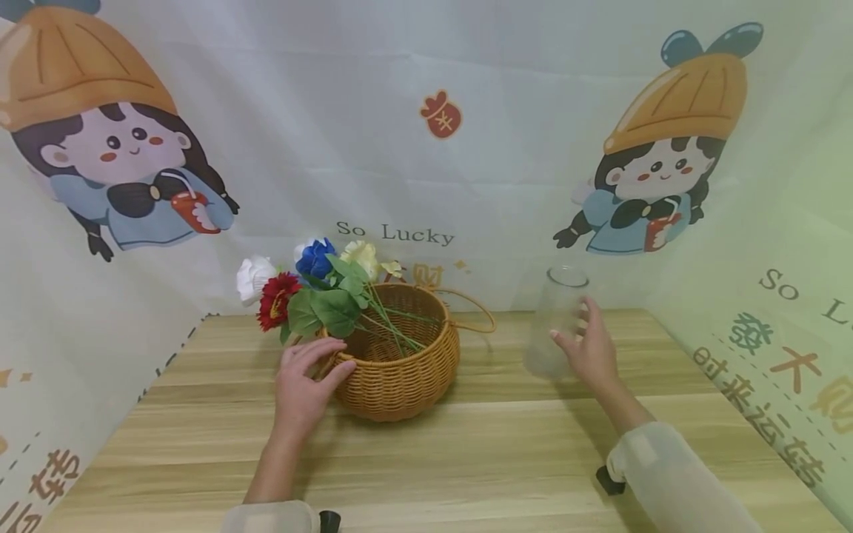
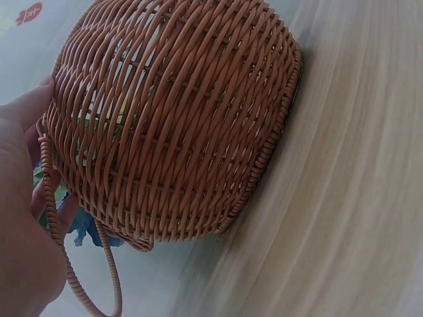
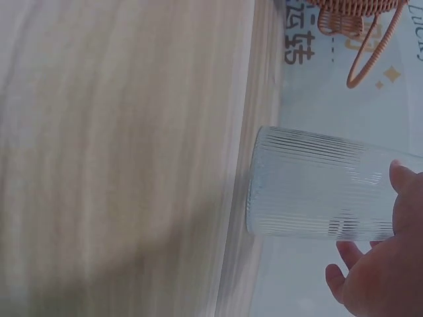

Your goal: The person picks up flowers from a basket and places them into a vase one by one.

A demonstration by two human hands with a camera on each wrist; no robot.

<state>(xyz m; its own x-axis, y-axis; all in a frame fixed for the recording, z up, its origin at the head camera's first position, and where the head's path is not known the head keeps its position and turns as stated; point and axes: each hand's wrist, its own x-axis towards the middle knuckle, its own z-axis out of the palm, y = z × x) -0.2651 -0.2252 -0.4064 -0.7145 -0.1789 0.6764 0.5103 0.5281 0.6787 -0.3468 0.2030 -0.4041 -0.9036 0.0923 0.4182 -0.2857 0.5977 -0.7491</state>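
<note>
A round wicker basket (image 1: pixel 398 385) stands on the table, its opening facing up. My left hand (image 1: pixel 305 381) holds its left rim between thumb and fingers, beside a thin looped handle (image 2: pixel 73 281). Artificial flowers lie slanted in the basket: a white bloom (image 1: pixel 255 279), a red one (image 1: pixel 278 302), a blue one (image 1: pixel 315 259) and a pale yellow one (image 1: pixel 360 257) lean out over the rim at the back left. To the right, a clear ribbed glass vase (image 3: pixel 317 188) stands upright on the table. My right hand (image 1: pixel 591 348) grips its right side, the thumb in front; some fingertips are hidden.
The wood-grain table (image 1: pixel 466 466) runs back to a printed cloth wall (image 1: pixel 506 192), close behind the basket and vase. A second wicker handle (image 1: pixel 476 307) sticks out from the basket's right side, towards the vase. Cloth also hangs along the left and right sides.
</note>
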